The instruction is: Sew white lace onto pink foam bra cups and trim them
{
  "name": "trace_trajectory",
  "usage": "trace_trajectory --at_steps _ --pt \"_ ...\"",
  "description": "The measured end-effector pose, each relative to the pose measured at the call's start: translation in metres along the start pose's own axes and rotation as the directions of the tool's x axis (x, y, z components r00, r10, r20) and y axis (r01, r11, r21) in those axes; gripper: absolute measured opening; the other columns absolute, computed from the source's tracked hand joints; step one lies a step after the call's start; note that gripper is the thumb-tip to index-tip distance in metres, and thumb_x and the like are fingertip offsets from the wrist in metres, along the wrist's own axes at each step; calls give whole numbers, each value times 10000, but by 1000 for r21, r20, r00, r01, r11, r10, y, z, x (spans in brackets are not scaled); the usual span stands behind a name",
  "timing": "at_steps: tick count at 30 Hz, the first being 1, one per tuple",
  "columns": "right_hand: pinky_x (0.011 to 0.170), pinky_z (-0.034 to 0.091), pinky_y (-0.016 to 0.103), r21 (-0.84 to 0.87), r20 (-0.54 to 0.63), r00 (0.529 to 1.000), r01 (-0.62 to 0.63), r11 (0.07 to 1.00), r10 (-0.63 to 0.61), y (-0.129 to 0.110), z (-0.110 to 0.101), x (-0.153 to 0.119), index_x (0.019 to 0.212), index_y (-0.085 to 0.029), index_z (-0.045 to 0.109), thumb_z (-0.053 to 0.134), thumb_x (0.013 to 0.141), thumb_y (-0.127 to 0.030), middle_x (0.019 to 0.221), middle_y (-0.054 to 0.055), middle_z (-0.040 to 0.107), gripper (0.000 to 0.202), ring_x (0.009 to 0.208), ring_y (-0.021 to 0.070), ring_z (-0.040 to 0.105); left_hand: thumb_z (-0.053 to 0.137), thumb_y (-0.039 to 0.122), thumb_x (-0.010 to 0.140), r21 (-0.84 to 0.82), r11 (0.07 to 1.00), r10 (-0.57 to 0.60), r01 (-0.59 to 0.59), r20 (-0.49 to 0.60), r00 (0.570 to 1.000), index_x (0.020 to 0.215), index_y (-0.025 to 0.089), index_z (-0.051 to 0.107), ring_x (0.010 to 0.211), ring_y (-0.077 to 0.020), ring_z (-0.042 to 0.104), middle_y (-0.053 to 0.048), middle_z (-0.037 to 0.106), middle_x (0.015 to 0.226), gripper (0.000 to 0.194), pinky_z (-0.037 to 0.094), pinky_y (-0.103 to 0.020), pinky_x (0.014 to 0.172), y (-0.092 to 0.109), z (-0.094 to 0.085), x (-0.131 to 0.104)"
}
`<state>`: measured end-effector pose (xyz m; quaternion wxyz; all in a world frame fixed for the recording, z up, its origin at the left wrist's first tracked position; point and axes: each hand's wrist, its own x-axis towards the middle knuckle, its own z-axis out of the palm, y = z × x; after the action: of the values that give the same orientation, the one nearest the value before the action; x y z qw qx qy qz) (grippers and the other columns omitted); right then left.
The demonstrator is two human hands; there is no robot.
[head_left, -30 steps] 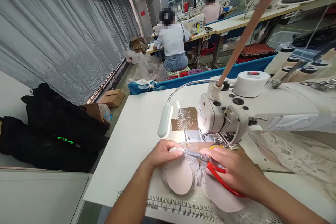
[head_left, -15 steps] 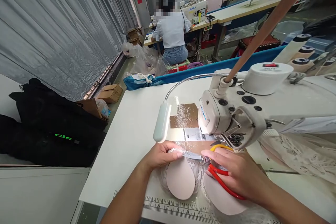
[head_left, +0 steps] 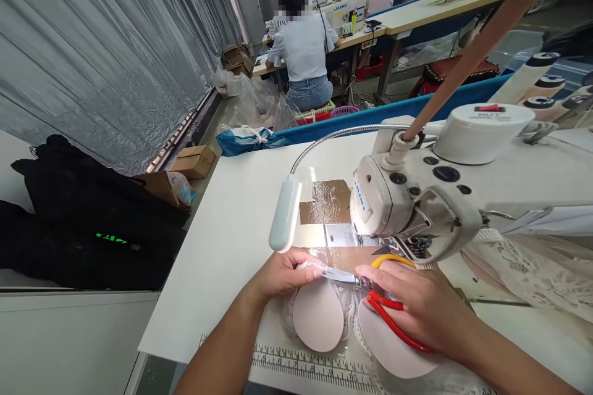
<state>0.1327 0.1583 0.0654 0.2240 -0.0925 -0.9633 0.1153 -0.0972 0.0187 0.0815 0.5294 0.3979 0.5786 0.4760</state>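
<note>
Nearest edge: a printed ruler strip (head_left: 315, 367) runs along the front of the white table (head_left: 231, 241). Just behind it lies a lace-trimmed garment with two pale pink padded cups (head_left: 319, 313), side by side, lying flat on the table directly in front of the sewing machine.

Left hand (head_left: 282, 271): fingers pinched together on the upper edge of the left cup, holding the lace there against the table. Right hand (head_left: 417, 305): closed around the red handles of a pair of scissors (head_left: 370, 293), resting over the right cup. Scissor blades point left toward the left thumb, tips at the pinched edge; blades nearly together, but whether fabric or thread lies between them cannot be told.

Behind the hands: white sewing machine (head_left: 417, 197), its head just above the right hand. A gooseneck lamp (head_left: 285, 213) hangs down left of the head, near the left hand. Taped brown patches (head_left: 327, 200) on the table under the lamp. White lace fabric (head_left: 532, 274) heaped to the right, under the machine arm. Thread cones (head_left: 528, 77) at far right.

Left, off the table: a black bag (head_left: 92, 216) on a lower surface, cardboard boxes (head_left: 194, 160) on the floor, grey curtain (head_left: 102, 43) along the wall.

Far: a person in a white shirt (head_left: 303, 49) seated with back turned at another machine table.
</note>
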Motion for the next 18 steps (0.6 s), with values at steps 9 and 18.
trace_trajectory --at_steps 9,18 --pt "579 304 216 64 42 999 31 997 -34 -4 2 4 1072 -227 532 560 842 -255 703 -33 529 234 647 97 515 718 302 775 -7 999 -36 37 125 991 870 111 761 702 -119 504 -61 635 758 218 376 -201 625 -1 5 2" --pt "581 272 209 40 37 997 63 997 -65 -2 4 3 1021 -215 542 532 866 -262 678 -28 507 162 619 102 449 696 307 789 52 998 -51 44 123 991 850 79 743 693 -123 471 -56 585 733 240 341 -218 609 -4 6 2"
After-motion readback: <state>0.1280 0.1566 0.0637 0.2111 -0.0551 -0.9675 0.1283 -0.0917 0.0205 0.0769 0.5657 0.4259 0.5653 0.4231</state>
